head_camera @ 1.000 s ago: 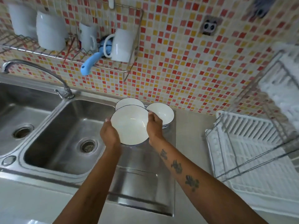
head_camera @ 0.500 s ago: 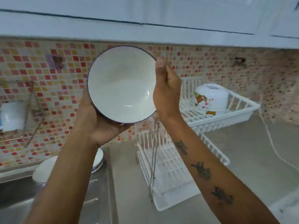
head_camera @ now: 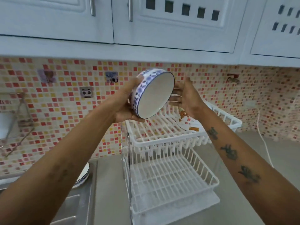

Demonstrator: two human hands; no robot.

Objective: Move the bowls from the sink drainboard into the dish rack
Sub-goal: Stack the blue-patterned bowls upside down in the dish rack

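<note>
- The white upper cabinets (head_camera: 146,21), with metal bar handles and small square cut-outs in the doors, run across the top of the view.
- The mosaic wall of small red, orange, yellow and cream tiles (head_camera: 65,95) fills the band beneath the cabinets.
- The grey countertop (head_camera: 110,192) lies below, and the stainless-steel sink drainboard (head_camera: 76,205) adjoins it at the lower left.
- The white two-tier plastic-coated wire dish rack (head_camera: 170,176) stands on the countertop right of the drainboard; its lower tier is bare, and a white dish with orange-brown markings (head_camera: 186,119) lies on the upper tier, mostly hidden behind the right forearm.
- The round ceramic bowl with a white inside, dark blue rim and blue leaf pattern outside (head_camera: 154,95) is held in the air above the back left of the upper tier, tipped on its side so its opening faces right and towards the camera.
- A second bowl with a blue-patterned rim (head_camera: 85,174) sits on the drainboard, largely covered by the left forearm.
- The left hand (head_camera: 128,103) cups the raised bowl from behind and beneath, fingers wrapped around its patterned side.
- The right hand (head_camera: 185,98) is spread flat just beside the bowl's rim, fingers apart and gripping nothing; whether the fingertips touch the rim cannot be told.
</note>
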